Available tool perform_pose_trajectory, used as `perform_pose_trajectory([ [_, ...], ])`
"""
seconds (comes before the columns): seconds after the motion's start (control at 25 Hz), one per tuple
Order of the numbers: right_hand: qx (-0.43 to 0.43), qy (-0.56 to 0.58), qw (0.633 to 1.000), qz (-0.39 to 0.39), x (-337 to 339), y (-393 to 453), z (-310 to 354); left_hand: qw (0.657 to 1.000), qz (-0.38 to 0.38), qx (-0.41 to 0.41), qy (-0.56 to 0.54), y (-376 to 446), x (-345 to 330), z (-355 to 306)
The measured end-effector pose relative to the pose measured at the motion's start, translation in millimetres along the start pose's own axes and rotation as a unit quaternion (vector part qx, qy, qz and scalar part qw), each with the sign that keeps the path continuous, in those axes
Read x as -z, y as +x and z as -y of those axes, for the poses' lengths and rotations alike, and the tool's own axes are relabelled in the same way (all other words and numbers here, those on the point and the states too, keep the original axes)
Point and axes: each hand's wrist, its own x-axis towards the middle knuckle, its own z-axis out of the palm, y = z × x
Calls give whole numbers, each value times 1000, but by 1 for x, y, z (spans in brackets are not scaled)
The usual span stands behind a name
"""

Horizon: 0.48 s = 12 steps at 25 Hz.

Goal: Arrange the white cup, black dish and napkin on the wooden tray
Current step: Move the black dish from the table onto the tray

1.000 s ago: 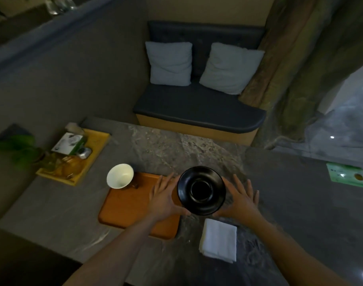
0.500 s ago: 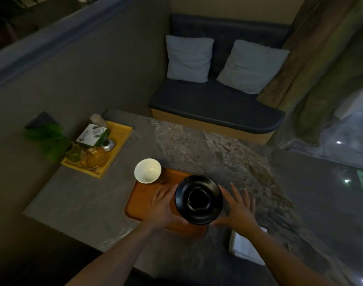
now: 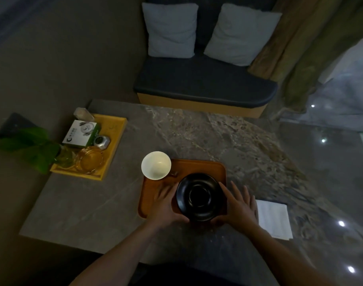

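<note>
The black dish (image 3: 200,197) hangs over the right half of the wooden tray (image 3: 153,187), held between both palms. My left hand (image 3: 166,205) presses its left rim and my right hand (image 3: 238,205) presses its right rim, fingers spread. The white cup (image 3: 156,165) stands at the tray's far left corner, overlapping its edge. The folded white napkin (image 3: 273,218) lies on the stone table to the right of the tray, just beyond my right hand.
A yellow tray (image 3: 112,141) at the table's left holds a green-and-white box, a small metal jar, glassware and a leafy plant. A dark sofa (image 3: 203,85) with two grey cushions stands behind the table (image 3: 83,203). Shiny floor lies to the right.
The dish has moved left with both hands, from beside the tray's right edge to over the tray. The camera view has shifted, so the napkin now appears further right.
</note>
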Motion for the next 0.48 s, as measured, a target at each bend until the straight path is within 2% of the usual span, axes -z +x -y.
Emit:
perform_pose_trajectory([
  [0.28,-8,13,1000,2,-8,3,-4,997,12,-13,69,10,-3,4],
  [0.48,-12,-12,1000,20,1,10,-6,998,0,13,56,13,-12,-2],
])
